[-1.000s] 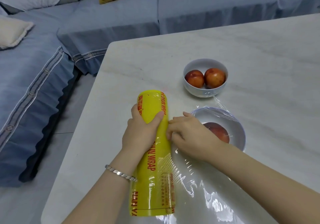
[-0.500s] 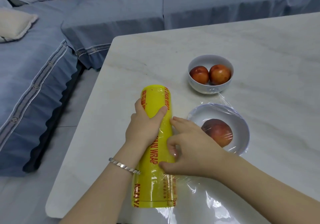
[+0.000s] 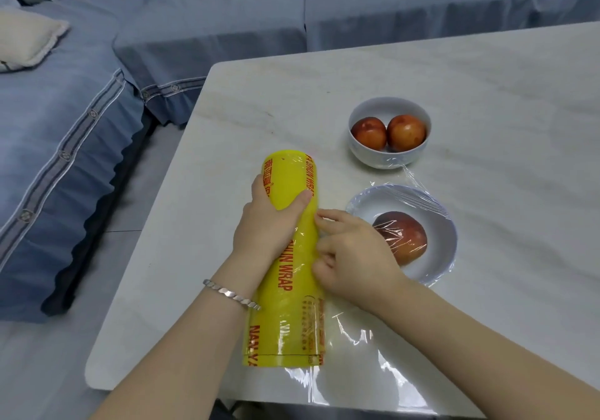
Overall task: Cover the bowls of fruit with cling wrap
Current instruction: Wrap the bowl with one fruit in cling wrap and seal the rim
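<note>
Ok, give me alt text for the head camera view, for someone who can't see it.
A person's left hand grips a yellow cling wrap roll lying on a white table, while the right hand curls its fingers against the roll's side. The near bowl, holding one fruit, is film-covered; the far bowl, holding two, is uncovered.

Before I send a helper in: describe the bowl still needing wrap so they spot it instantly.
On the pale table, beside the yellow roll, sit two white bowls. Take the far bowl, holding two fruits. Unlike the film-covered near bowl with one fruit, its top is bare.
</note>
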